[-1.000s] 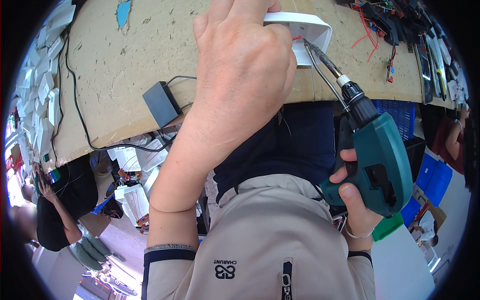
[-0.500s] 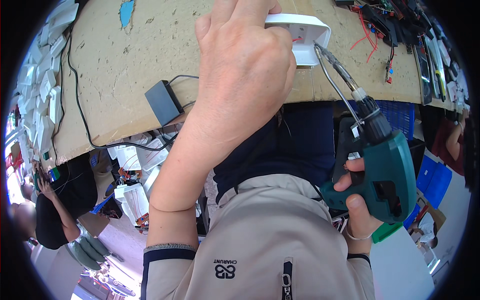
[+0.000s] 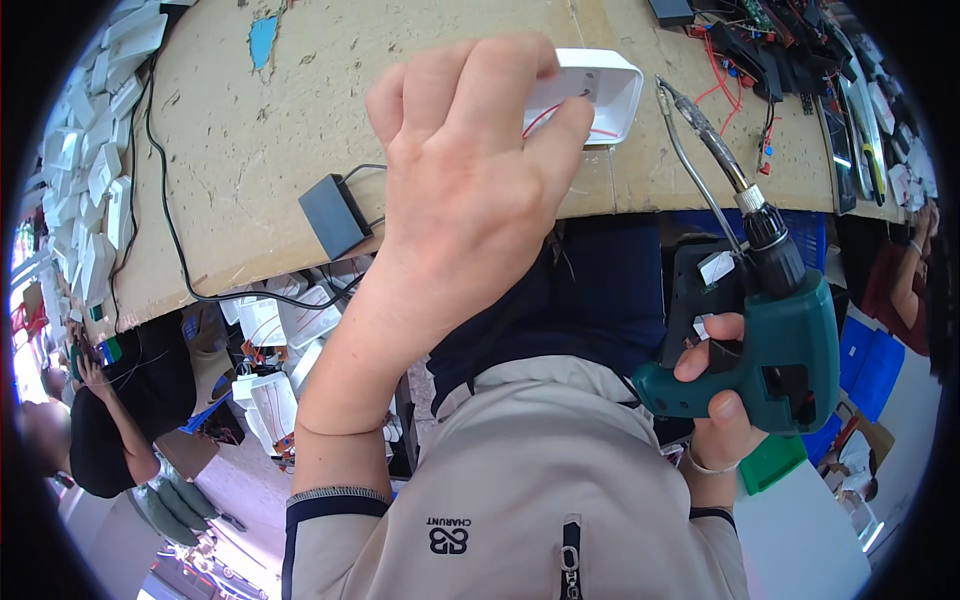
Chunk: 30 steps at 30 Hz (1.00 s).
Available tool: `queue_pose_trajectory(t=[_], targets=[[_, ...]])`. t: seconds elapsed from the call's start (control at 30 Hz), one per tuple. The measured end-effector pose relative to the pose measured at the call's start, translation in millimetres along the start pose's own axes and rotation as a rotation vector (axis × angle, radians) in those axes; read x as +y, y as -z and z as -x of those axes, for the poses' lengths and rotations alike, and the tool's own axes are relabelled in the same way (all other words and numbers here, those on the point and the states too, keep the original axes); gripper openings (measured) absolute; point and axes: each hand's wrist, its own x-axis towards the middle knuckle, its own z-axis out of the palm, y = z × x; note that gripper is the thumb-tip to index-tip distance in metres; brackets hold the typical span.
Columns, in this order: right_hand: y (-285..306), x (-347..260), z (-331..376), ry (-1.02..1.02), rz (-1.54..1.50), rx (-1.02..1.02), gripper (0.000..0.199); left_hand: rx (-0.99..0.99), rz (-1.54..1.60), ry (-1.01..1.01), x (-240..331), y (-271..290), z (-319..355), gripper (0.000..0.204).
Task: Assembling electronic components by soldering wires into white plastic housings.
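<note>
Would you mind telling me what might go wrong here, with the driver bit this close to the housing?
1. The left hand grips the white plastic housing with its fingertips near the bit of the green electric screwdriver; a slip might jab them.
2. Thin red wires lie inside the housing, so the bit could nick or catch them.
3. The housing sits near the edge of the worn workbench and may slide off if pushed.

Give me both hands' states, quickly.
Left hand: closed on the white plastic housing.
Right hand: closed on the green power screwdriver.
</note>
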Motion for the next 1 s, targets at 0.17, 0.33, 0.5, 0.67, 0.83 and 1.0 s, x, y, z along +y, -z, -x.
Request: queue_pose_trajectory(t=[0.17, 0.33, 0.5, 0.67, 0.83, 1.0], targets=[[3, 7, -4, 0.056, -0.076, -0.024, 0.064, -0.082, 0.109, -0.022, -2, -2, 8, 0.025], [2, 9, -5, 0.056, -0.093, -0.014, 0.064, 0.082, 0.284, -0.061, -5, -6, 10, 0.026], [3, 11, -6, 0.057, -0.1, -0.018, 0.064, 0.164, 0.305, -0.028, -3, -11, 13, 0.024], [-1, 10, -7, 0.04, -0.112, 0.021, 0.06, 0.196, 0.28, 0.011, -1, -11, 14, 0.02], [5, 14, -4, 0.042, -0.139, -0.033, 0.064, 0.099, 0.142, 0.007, 0, -10, 11, 0.016], [6, 15, -2, 0.021, -0.166, -0.021, 0.064, 0.173, 0.026, -0.008, 0, -24, 12, 0.024]])
